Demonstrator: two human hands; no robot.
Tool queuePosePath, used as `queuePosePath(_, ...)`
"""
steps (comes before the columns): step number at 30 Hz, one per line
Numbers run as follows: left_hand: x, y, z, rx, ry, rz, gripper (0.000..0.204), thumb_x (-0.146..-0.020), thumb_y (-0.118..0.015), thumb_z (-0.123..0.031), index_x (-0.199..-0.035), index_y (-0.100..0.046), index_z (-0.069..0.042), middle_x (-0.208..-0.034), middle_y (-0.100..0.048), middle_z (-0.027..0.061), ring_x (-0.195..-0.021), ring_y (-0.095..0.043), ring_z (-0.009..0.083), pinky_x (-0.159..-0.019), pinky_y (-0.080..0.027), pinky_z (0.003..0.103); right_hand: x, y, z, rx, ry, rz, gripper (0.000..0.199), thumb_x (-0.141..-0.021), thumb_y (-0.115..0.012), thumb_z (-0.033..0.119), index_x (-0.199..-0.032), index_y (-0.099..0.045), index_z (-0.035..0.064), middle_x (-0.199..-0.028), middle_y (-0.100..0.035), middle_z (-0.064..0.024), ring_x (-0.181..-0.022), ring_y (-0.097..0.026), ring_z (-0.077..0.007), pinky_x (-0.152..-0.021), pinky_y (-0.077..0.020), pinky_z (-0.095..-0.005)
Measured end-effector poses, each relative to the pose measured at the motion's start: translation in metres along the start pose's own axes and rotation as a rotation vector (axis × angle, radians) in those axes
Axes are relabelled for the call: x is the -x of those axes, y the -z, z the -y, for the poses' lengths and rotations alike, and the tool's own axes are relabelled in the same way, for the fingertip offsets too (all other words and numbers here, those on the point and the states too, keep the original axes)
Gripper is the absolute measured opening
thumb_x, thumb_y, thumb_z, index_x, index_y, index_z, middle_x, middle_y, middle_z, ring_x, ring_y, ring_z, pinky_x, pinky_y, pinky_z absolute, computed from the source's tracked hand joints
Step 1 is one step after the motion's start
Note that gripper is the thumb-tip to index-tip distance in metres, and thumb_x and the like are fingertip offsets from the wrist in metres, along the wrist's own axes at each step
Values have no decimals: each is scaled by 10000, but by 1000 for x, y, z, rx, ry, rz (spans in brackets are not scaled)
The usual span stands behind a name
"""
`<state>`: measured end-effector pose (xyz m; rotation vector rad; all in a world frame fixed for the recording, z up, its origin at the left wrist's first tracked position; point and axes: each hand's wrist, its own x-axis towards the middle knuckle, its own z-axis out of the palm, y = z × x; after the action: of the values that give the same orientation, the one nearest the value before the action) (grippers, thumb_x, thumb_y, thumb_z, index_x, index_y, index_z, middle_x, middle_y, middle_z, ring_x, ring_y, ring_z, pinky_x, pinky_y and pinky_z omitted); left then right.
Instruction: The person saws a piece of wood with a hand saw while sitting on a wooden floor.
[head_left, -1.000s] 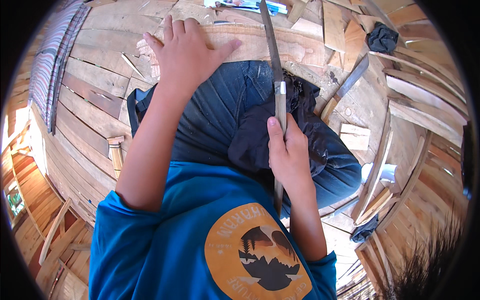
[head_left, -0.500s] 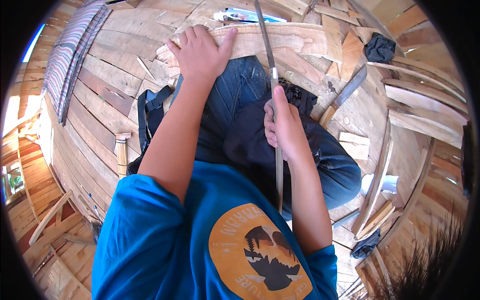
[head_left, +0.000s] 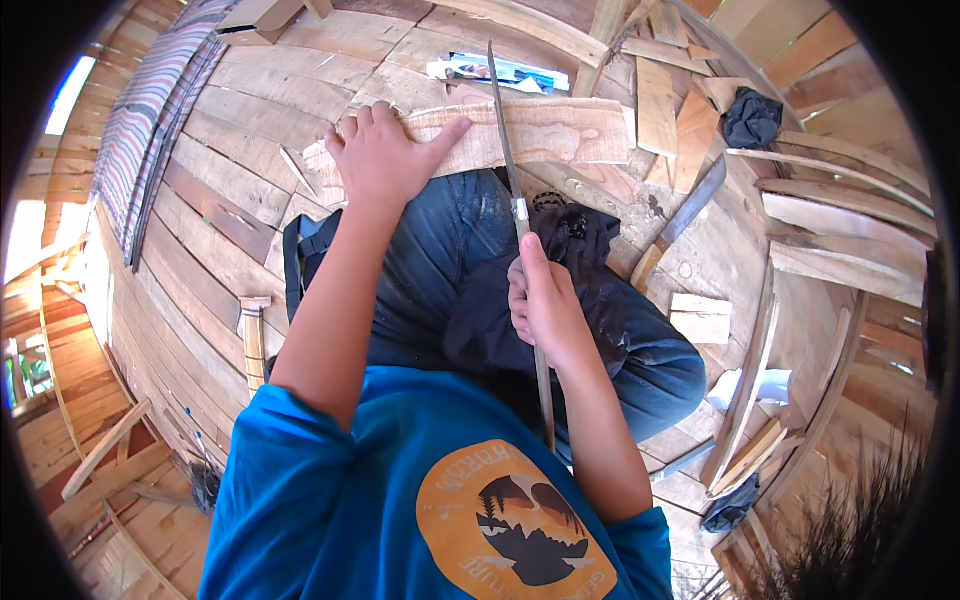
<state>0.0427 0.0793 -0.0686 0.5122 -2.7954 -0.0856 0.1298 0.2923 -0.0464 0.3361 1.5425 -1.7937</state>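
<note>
A pale wooden board [head_left: 560,130] lies across in front of my crossed legs. My left hand [head_left: 382,160] grips its left part, fingers spread over the far edge and thumb stretched along the top. In my right hand [head_left: 545,305] is a long-handled knife [head_left: 508,145], its thumb lying along the handle. The narrow blade runs over the middle of the board, with the tip past the far edge. The handle's rear end reaches back beside my right forearm. A dark cloth [head_left: 490,320] is bunched on my lap under the right hand.
A machete [head_left: 690,210] with a wooden handle lies right of my knee. Farther right are curved wooden strips [head_left: 840,210] and a black bag [head_left: 752,118]. Printed paper [head_left: 500,72] lies beyond the board, a striped mat [head_left: 160,120] at far left, an upright wooden-handled tool [head_left: 252,340] nearer.
The whole view has shifted, so the scene sits lower. My right hand has drawn the knife back and a little left. The board has come slightly nearer, my left hand still on it.
</note>
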Motion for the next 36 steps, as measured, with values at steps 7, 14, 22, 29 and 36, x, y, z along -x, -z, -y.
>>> queuePosePath(7, -11, -41, 0, 70, -126, 1, 948, -712, -530, -824, -1044, -630, 59, -1069, -618, 199, -1125, -541, 359, -1095, -211, 587, 0, -15, -9, 0, -62, -179, 566, -977, -382, 648, -680, -356, 167, -544, -274, 85, -392, -230, -19, -356, -168, -202)
queuePosePath(14, -16, -46, 0, 83, 41, 15, 963, -739, -496, -807, -1142, -638, 56, -1155, -634, 210, -1170, -539, 338, -1091, -223, 576, -30, -31, 13, 223, -42, -339, 607, -953, -368, 696, -688, -359, 150, -543, -291, 57, -387, -270, -48, -348, -209, -215)
queuePosePath(22, -14, -41, 9, 80, -40, -42, 945, -776, -463, -794, -1189, -635, 38, -1149, -648, 189, -1182, -544, 323, -1092, -231, 573, -4, -41, 2, 124, -93, -274, 610, -937, -364, 720, -713, -362, 153, -536, -293, 45, -377, -288, -57, -349, -219, -224)
queuePosePath(29, -15, -54, 16, 61, -26, -117, 970, -780, -434, -810, -1203, -629, 41, -1162, -647, 190, -1180, -548, 332, -1089, -232, 579, -17, -39, 2, 141, -56, -251, 599, -949, -366, 700, -714, -370, 149, -548, -293, 52, -388, -269, -56, -355, -214, -226)
queuePosePath(36, -11, -51, -2, 80, 81, -56, 984, -792, -404, -817, -1207, -625, 48, -1221, -629, 209, -1250, -519, 342, -1124, -192, 574, -26, -28, 12, 107, -4, -254, 585, -951, -380, 684, -723, -377, 145, -543, -288, 54, -378, -268, -60, -346, -213, -227)
